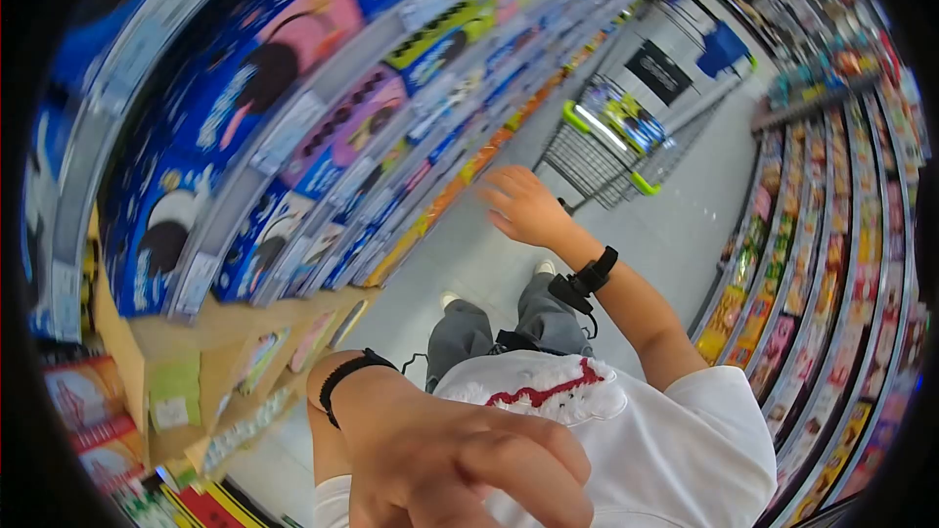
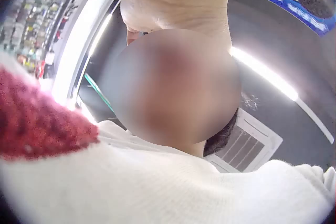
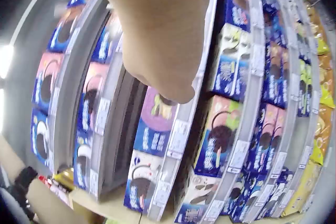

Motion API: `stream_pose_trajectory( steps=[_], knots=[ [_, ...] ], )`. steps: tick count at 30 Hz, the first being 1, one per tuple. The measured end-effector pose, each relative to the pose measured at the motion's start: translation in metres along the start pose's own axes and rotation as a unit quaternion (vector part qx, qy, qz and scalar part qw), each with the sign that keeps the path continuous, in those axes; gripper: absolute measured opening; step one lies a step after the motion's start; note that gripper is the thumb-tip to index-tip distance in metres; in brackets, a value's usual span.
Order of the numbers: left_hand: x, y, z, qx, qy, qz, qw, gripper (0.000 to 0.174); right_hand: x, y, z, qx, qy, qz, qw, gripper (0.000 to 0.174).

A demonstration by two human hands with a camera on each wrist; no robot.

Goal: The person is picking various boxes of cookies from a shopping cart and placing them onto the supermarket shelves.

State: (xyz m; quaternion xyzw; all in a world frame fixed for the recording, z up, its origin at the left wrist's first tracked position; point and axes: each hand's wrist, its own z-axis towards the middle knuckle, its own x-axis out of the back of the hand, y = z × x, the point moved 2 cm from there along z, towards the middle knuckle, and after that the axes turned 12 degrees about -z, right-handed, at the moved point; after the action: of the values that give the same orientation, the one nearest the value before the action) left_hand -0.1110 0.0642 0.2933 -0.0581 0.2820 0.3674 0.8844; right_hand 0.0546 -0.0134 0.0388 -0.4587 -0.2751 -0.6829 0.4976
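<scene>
Right hand: the bare right hand (image 1: 528, 210) is stretched forward toward the shelves on the left side; its fingers are blurred but look loose and extended, and I see nothing grasped in it
Left hand: the bare left hand (image 1: 469, 450) is raised close to the head, with fingers bent; the fingertips are hidden, so I cannot tell if it grasps something
Cookie boxes: the purple and blue cardboard box (image 3: 155, 121) stands on the shelf, partly behind the right hand in the right wrist view; if they touch, I cannot tell
Beside it: a white and blue cardboard box (image 3: 140, 184) stands next to the purple one, on the same shelf; other rows hold pink and blue cardboard boxes (image 3: 47, 79)
Shelf foot: the pale wooden base (image 1: 245, 321) is under the tiers
Cart: a grey wire shopping cart with bright green corners (image 1: 585, 158) stands on the floor ahead, and colourful packets (image 1: 634, 119) lie in it
Other side: curved-looking long shelves (image 1: 822, 284) carry many small coloured packs
Wrists: a black strapped device (image 1: 587, 279) is on the right, a black band (image 1: 342, 386) on the left
</scene>
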Motion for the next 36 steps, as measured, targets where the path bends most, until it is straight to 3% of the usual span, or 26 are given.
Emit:
stream_pose_trajectory(
  steps=[3, 4, 6, 7, 12, 15, 16, 18, 21, 23, 29, 36],
  knots=[
    [-0.040, -0.042, 0.004, 0.109, 0.120, -0.001, 0.987, 0.012, 0.024, 0.038, -0.069, -0.083, -0.034, 0.009, 0.996, 0.025],
    [-0.033, -0.068, -0.002, 0.067, 0.045, -0.042, 0.996, 0.011, 0.031, 0.050, -0.094, -0.102, -0.051, 0.018, 0.993, 0.024],
    [-0.045, -0.112, -0.011, 0.028, -0.006, -0.092, 0.995, 0.009, 0.045, 0.076, -0.140, -0.130, -0.072, 0.014, 0.989, 0.021],
    [-0.058, -0.134, -0.015, 0.035, 0.017, -0.098, 0.994, 0.008, 0.053, 0.089, -0.165, -0.141, -0.077, 0.004, 0.987, 0.020],
    [-0.102, -0.222, -0.016, 0.265, 0.003, -0.178, 0.948, 0.005, 0.105, 0.150, -0.284, -0.255, -0.086, -0.013, 0.963, 0.019],
    [-0.109, -0.286, -0.015, 0.255, -0.104, -0.245, 0.929, 0.003, 0.145, 0.187, -0.342, -0.323, -0.076, -0.036, 0.943, 0.020],
    [-0.105, -0.310, -0.014, 0.214, -0.167, -0.274, 0.923, 0.004, 0.154, 0.197, -0.360, -0.346, -0.069, -0.035, 0.935, 0.020],
    [-0.103, -0.328, -0.008, 0.275, -0.185, -0.266, 0.905, 0.005, 0.167, 0.215, -0.383, -0.386, -0.064, -0.029, 0.920, 0.020],
    [-0.101, -0.358, 0.003, 0.358, -0.187, -0.230, 0.885, 0.007, 0.174, 0.237, -0.397, -0.419, -0.072, -0.017, 0.905, 0.020],
    [-0.100, -0.380, 0.003, 0.365, -0.183, -0.240, 0.881, 0.007, 0.175, 0.251, -0.394, -0.417, -0.085, -0.026, 0.904, 0.020],
    [-0.072, -0.420, 0.012, 0.363, -0.158, -0.270, 0.878, 0.009, 0.154, 0.292, -0.383, -0.374, -0.110, 0.005, 0.921, 0.021],
    [-0.024, -0.442, 0.050, 0.313, -0.120, -0.250, 0.908, 0.014, 0.157, 0.391, -0.318, -0.331, -0.139, -0.011, 0.933, 0.021]
  ],
)
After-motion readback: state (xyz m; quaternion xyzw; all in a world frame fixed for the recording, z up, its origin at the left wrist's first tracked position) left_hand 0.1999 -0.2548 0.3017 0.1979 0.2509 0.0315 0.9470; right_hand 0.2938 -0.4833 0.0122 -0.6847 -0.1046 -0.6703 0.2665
